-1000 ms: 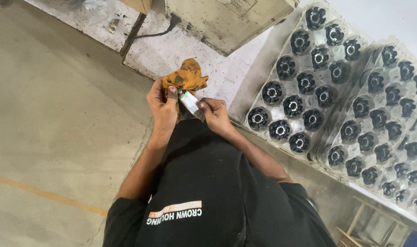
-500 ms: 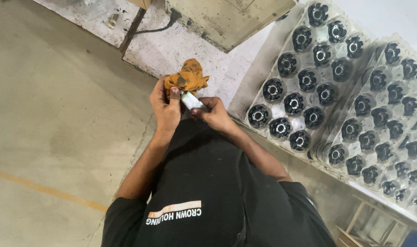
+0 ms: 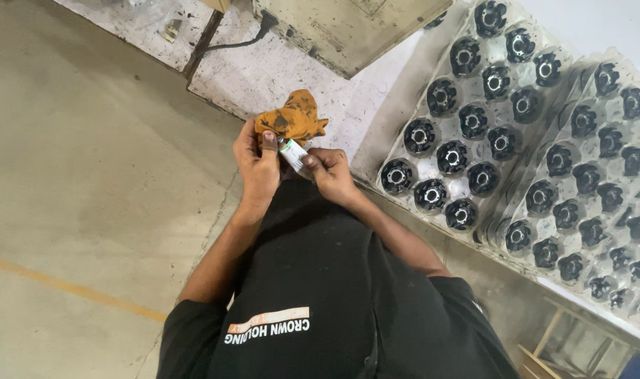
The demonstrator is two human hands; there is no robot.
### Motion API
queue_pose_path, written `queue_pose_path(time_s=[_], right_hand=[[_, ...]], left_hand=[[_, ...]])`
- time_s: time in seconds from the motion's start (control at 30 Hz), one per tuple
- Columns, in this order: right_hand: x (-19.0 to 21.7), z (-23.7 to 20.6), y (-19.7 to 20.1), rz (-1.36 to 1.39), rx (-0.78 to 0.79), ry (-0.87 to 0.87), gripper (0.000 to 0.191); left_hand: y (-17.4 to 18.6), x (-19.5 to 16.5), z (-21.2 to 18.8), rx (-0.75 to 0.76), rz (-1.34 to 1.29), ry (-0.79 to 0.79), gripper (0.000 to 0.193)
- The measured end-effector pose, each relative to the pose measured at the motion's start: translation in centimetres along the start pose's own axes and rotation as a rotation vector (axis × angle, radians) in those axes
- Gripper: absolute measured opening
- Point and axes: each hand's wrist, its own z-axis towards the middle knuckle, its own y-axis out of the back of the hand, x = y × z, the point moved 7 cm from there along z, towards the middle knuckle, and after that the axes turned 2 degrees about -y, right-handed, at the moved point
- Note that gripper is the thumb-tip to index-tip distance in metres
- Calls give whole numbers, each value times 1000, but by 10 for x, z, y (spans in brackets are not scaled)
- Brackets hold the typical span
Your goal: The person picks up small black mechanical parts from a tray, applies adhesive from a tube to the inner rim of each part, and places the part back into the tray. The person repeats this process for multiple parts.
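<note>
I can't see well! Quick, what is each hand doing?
Left hand: closed on an orange rag, thumb on a small tube.
Right hand: closed on the tube's other end.

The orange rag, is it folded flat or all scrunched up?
Scrunched up. The orange rag bunches in lumpy folds above the left hand, dark stains showing.

Small white tube (image 3: 292, 154), stained orange rag (image 3: 292, 121)
</note>
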Motion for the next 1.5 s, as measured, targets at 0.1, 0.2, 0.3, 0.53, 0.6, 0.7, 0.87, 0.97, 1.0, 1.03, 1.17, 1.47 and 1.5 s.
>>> queue_pose_path(time_s=[0.1, 0.2, 0.3, 0.53, 0.6, 0.7, 0.87, 0.97, 1.0, 1.03, 1.17, 1.47, 1.5], right_hand=[[-5, 1, -5, 86, 106, -200, 28], [4, 2, -14, 201, 272, -211, 16], [2, 2, -17, 244, 289, -259, 13], [4, 0, -14, 180, 159, -284, 17], [9, -1, -18, 237, 242, -338, 18], [21, 1, -16, 391, 332, -306, 24], [16, -7, -9, 255, 376, -285, 16], [7, -12, -10, 295, 329, -276, 15], [5, -14, -11, 305, 315, -255, 15], [3, -14, -10, 297, 282, -251, 17], [1, -14, -5, 277, 184, -201, 23], [14, -17, -5, 40, 102, -113, 37], [19, -17, -5, 39, 102, -71, 38]], left_hand=[[3, 0, 2, -24, 18, -6, 17], [6, -1, 2, -29, 62, 2, 19], [4, -2, -1, -4, 90, -35, 19], [1, 0, -2, -2, 105, -90, 24], [2, -2, 0, 7, 154, -75, 23], [3, -12, 4, 21, 142, -80, 25], [-2, -21, 6, 39, -84, 21, 28], [-6, -27, 3, 68, 0, -17, 32], [-6, -28, 3, 66, 19, -50, 32], [-6, -29, 3, 63, 38, -83, 31], [-5, -21, 3, 55, 5, -70, 30], [-7, -3, 9, 42, -151, 2, 25], [-6, 1, 9, 32, -193, 34, 24]])
